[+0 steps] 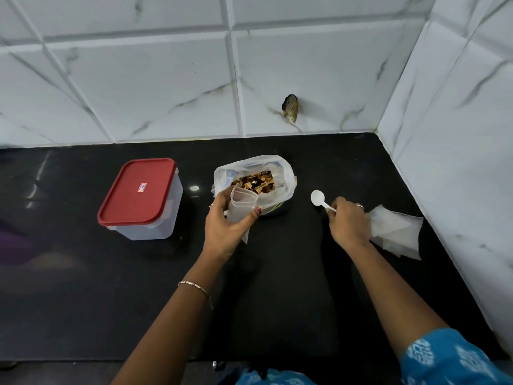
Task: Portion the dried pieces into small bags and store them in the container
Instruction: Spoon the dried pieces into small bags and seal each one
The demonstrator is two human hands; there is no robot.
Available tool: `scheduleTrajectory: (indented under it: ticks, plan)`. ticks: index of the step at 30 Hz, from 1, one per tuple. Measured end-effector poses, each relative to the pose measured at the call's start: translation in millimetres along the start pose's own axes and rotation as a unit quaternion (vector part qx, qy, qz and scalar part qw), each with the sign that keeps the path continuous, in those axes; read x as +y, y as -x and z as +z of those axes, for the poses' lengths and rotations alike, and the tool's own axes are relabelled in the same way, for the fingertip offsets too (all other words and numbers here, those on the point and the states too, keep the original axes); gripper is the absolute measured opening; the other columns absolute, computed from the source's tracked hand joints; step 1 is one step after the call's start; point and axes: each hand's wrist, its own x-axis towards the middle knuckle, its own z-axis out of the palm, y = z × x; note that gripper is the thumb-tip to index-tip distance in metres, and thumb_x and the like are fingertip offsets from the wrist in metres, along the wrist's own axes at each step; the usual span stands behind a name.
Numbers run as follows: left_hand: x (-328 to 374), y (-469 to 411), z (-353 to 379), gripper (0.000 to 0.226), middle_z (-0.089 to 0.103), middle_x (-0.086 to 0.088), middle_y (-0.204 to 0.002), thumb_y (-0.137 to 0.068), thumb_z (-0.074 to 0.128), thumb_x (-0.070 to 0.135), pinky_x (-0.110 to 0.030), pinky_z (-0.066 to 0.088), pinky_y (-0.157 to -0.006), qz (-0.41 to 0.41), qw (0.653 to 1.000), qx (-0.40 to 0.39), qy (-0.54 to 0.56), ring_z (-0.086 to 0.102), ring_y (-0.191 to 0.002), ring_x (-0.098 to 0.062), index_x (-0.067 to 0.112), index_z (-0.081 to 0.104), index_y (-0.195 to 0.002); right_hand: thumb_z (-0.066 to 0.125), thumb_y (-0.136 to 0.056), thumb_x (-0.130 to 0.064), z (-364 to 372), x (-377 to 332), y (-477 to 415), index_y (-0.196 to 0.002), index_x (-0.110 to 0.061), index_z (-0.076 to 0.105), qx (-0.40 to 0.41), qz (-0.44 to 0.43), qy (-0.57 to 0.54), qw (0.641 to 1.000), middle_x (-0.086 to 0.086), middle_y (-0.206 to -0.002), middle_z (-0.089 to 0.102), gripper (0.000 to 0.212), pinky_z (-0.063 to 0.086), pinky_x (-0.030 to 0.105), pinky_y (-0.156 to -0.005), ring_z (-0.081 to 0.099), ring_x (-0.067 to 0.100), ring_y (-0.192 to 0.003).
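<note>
Left hand [224, 220]: grips small bag [242, 207], mouth open, just before dried pieces [254, 182]. Right hand [348, 220]: pinches spoon [319, 198]. Lidded container [140, 198] beyond left hand (unopened). Advice: scoop modestly, keep bag mouth upright.

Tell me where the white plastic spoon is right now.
In the head view, the white plastic spoon is right of centre, its handle pinched by the right hand, its bowl over the black countertop just right of the open bag of dried pieces.

Left grip [226, 218] curled round small bag [242, 204] — right grip [347, 220] pinching spoon [320, 200] handle.
</note>
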Motion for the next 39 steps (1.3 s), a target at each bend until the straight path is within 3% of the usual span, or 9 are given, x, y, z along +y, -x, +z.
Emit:
scheduleTrajectory:
  ticks: [4, 6, 9, 14, 19, 23, 26, 29, 39]
  plan:
    - [3, -3, -6, 0.055, 0.057, 0.020, -0.115, -0.074, 0.081, 0.031, -0.017, 0.049, -0.087, -0.003, 1.000, 0.012, 0.018, 0.056, -0.110, 0.004, 0.037, 0.051, -0.119, 0.050, -0.098, -0.018, -13, -7, -5, -0.102, -0.011, 0.059, 0.054, -0.016, -0.132, 0.990, 0.008, -0.091, 0.065, 0.012, 0.045, 0.041, -0.076, 0.060, 0.030, -0.089]
    - [4, -6, -11, 0.052, 0.058, 0.021, -0.114, -0.074, 0.081, 0.030, -0.012, 0.049, -0.083, -0.001, 0.999, 0.023, 0.023, 0.056, -0.107, 0.009, 0.043, 0.050, -0.115, 0.049, -0.099, -0.014, -22, -17, -10, -0.103, -0.011, 0.063, 0.070, -0.049, -0.186, 0.979, 0.007, -0.096, 0.063, 0.015, 0.042, 0.033, -0.074, 0.058, 0.024, -0.090]
    - [1, -9, -17, 0.059, 0.056, 0.019, -0.118, -0.070, 0.080, 0.038, -0.015, 0.051, -0.086, -0.007, 0.999, 0.033, 0.037, 0.056, -0.112, -0.001, 0.039, 0.050, -0.120, 0.048, -0.099, -0.014, -34, -42, -17, -0.118, -0.011, 0.065, 0.062, -0.119, -0.204, 0.970, 0.003, -0.100, 0.056, 0.025, 0.035, 0.023, -0.076, 0.052, 0.014, -0.089]
    - [-12, -11, -27, 0.075, 0.053, 0.012, -0.131, -0.063, 0.085, 0.049, -0.029, 0.053, -0.092, -0.015, 0.996, 0.043, 0.077, 0.055, -0.120, -0.012, 0.034, 0.052, -0.129, 0.060, -0.092, -0.013, -37, -90, -22, -0.114, -0.019, 0.067, 0.052, -0.249, -0.184, 0.950, -0.004, -0.096, 0.067, 0.023, 0.044, 0.022, -0.076, 0.058, 0.008, -0.084]
    - [-26, -13, -30, 0.080, 0.055, 0.000, -0.134, -0.062, 0.086, 0.044, -0.033, 0.054, -0.093, -0.040, 0.991, 0.035, 0.120, 0.058, -0.121, -0.018, 0.029, 0.052, -0.132, 0.058, -0.092, -0.010, -21, -107, -41, -0.109, -0.019, 0.063, 0.011, -0.306, -0.029, 0.952, -0.001, -0.085, 0.066, 0.020, 0.046, 0.025, -0.063, 0.060, 0.016, -0.076]
    - [-34, -17, -30, 0.065, 0.053, -0.001, -0.139, -0.069, 0.084, 0.025, -0.033, 0.052, -0.098, -0.058, 0.987, 0.000, 0.150, 0.053, -0.127, -0.019, 0.027, 0.055, -0.128, 0.061, -0.087, -0.003, -18, -110, -50, -0.104, -0.016, 0.060, 0.013, -0.320, 0.062, 0.945, 0.002, -0.088, 0.063, 0.021, 0.050, 0.029, -0.061, 0.058, 0.017, -0.077]
    - [-30, -20, -28, 0.052, 0.058, 0.008, -0.129, -0.071, 0.078, 0.012, -0.017, 0.051, -0.086, -0.076, 0.982, -0.020, 0.174, 0.059, -0.116, -0.003, 0.031, 0.058, -0.115, 0.063, -0.087, -0.006, -14, -114, -53, -0.109, -0.016, 0.060, 0.006, -0.322, 0.087, 0.943, 0.003, -0.094, 0.063, 0.023, 0.050, 0.028, -0.064, 0.060, 0.017, -0.083]
    - [-31, -24, -27, 0.050, 0.062, 0.008, -0.120, -0.077, 0.073, -0.003, -0.015, 0.051, -0.082, -0.096, 0.975, -0.038, 0.195, 0.064, -0.107, 0.000, 0.021, 0.059, -0.119, 0.063, -0.088, -0.008, -7, -117, -57, -0.110, -0.015, 0.060, 0.003, -0.321, 0.089, 0.943, 0.003, -0.096, 0.064, 0.023, 0.052, 0.028, -0.068, 0.061, 0.016, -0.085]
    - [-36, -35, -22, 0.058, 0.067, 0.000, -0.121, -0.071, 0.080, 0.015, -0.027, 0.054, -0.090, -0.134, 0.966, -0.048, 0.215, 0.063, -0.113, -0.013, 0.019, 0.061, -0.125, 0.063, -0.090, -0.010, -10, -111, -78, -0.108, -0.019, 0.071, -0.051, -0.236, -0.083, 0.967, 0.000, -0.103, 0.071, 0.021, 0.056, 0.033, -0.079, 0.066, 0.016, -0.090]
